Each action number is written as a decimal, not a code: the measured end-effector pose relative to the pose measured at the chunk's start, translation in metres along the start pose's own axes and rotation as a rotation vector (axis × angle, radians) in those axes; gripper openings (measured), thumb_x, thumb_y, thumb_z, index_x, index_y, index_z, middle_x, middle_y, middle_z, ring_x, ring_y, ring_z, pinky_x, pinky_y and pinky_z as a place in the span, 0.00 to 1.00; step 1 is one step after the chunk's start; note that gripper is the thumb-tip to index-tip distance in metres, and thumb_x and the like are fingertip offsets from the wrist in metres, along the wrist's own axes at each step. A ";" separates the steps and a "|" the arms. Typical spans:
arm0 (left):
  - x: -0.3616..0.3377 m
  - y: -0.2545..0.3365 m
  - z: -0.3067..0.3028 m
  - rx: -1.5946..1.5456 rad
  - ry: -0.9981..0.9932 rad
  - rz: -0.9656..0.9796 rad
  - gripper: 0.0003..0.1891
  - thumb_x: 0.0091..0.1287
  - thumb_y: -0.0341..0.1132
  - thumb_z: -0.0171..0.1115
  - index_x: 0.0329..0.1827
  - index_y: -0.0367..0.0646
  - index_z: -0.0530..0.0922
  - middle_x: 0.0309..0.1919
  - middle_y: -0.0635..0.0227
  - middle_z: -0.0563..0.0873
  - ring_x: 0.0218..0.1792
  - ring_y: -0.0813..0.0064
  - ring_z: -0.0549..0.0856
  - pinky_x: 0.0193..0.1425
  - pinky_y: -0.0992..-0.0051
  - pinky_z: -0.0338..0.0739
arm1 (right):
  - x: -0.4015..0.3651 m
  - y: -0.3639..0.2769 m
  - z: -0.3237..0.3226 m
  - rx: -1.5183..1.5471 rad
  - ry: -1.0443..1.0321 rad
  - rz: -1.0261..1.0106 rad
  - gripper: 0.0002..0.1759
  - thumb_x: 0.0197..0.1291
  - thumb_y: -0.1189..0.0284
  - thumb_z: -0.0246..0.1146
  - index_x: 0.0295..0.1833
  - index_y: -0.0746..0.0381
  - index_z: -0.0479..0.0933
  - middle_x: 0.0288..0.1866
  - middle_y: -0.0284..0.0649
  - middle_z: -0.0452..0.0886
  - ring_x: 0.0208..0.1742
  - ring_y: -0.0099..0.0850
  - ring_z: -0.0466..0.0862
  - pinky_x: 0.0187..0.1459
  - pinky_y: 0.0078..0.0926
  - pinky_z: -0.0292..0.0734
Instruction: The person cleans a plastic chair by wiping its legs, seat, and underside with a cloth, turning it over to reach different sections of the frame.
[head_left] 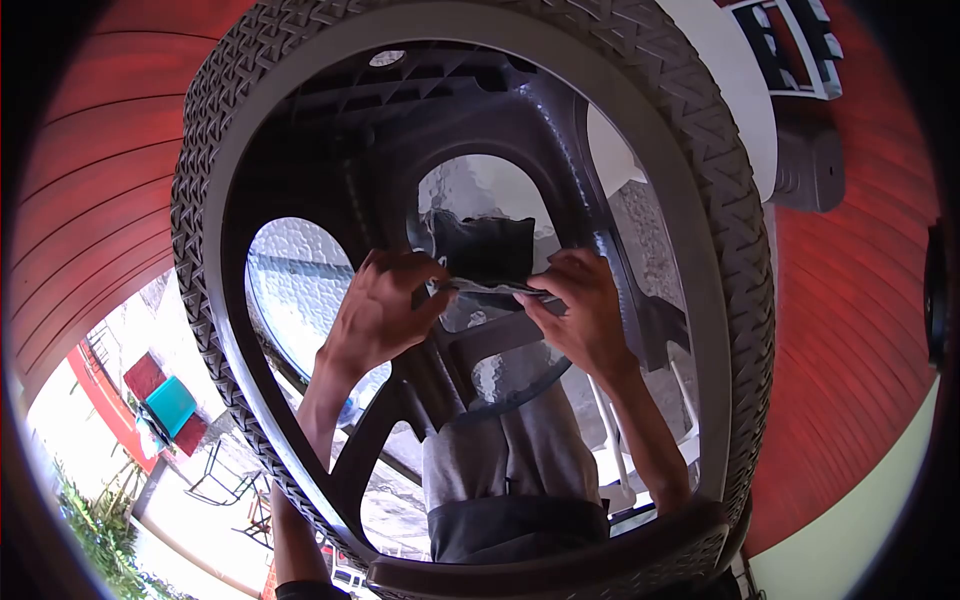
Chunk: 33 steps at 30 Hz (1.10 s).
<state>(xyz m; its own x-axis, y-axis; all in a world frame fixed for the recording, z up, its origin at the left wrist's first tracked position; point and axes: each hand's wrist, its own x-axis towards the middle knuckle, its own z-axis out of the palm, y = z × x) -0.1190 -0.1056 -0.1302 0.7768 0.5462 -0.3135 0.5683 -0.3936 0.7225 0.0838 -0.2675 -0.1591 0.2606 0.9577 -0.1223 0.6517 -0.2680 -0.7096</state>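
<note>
Both hands are in the middle of the head view, within a large brown woven-textured plastic frame. A piece of dark cloth with a ragged, pale-edged rim is stretched between them. My left hand is closed on the near-left end of its edge, thumb and fingers pinched. My right hand pinches the near-right end in the same way. The far part of the cloth spreads flat beyond the fingers. Textured clear glass shows behind it through an opening in the dark plastic.
Dark plastic struts with rounded openings surround the hands. My lap in grey trousers is below. A red panelled surface lies right, another on the left. A white slatted item is at top right. A teal object and plants appear left.
</note>
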 end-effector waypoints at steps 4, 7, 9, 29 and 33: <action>-0.015 0.000 -0.005 0.104 0.014 0.097 0.07 0.59 0.23 0.73 0.40 0.40 0.89 0.35 0.58 0.91 0.41 0.60 0.89 0.59 0.63 0.80 | -0.005 0.007 -0.007 0.113 -0.154 -0.004 0.11 0.53 0.74 0.79 0.40 0.63 0.85 0.36 0.39 0.84 0.37 0.38 0.85 0.41 0.36 0.78; -0.024 0.001 -0.004 0.068 0.034 0.093 0.09 0.58 0.21 0.72 0.41 0.39 0.89 0.36 0.59 0.92 0.42 0.61 0.89 0.60 0.63 0.79 | -0.002 0.002 -0.021 0.143 -0.267 -0.039 0.10 0.55 0.74 0.79 0.40 0.63 0.85 0.35 0.39 0.83 0.35 0.38 0.85 0.40 0.36 0.79; -0.029 -0.002 -0.003 0.081 0.067 0.080 0.09 0.58 0.21 0.72 0.41 0.39 0.89 0.37 0.59 0.92 0.43 0.60 0.89 0.60 0.62 0.79 | -0.005 0.002 -0.020 0.175 -0.254 -0.079 0.09 0.56 0.74 0.78 0.40 0.61 0.85 0.36 0.38 0.82 0.37 0.38 0.86 0.40 0.37 0.79; -0.022 0.027 -0.037 0.084 0.476 0.252 0.14 0.52 0.15 0.73 0.40 0.42 0.89 0.43 0.64 0.92 0.42 0.65 0.89 0.46 0.71 0.82 | 0.011 -0.038 -0.046 0.148 0.274 -0.286 0.14 0.49 0.84 0.79 0.42 0.60 0.88 0.38 0.37 0.84 0.32 0.31 0.85 0.32 0.29 0.79; -0.042 0.001 -0.007 0.190 0.252 0.158 0.12 0.53 0.19 0.73 0.38 0.43 0.89 0.41 0.68 0.92 0.45 0.67 0.88 0.53 0.65 0.80 | -0.017 -0.009 -0.012 0.090 -0.018 -0.173 0.12 0.56 0.81 0.76 0.46 0.59 0.88 0.38 0.37 0.83 0.36 0.35 0.86 0.38 0.34 0.82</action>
<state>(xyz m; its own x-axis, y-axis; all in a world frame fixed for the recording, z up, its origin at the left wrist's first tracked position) -0.1531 -0.1245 -0.1119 0.7811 0.6238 -0.0280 0.5053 -0.6051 0.6152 0.0820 -0.2827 -0.1425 0.1372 0.9905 -0.0048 0.6195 -0.0896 -0.7799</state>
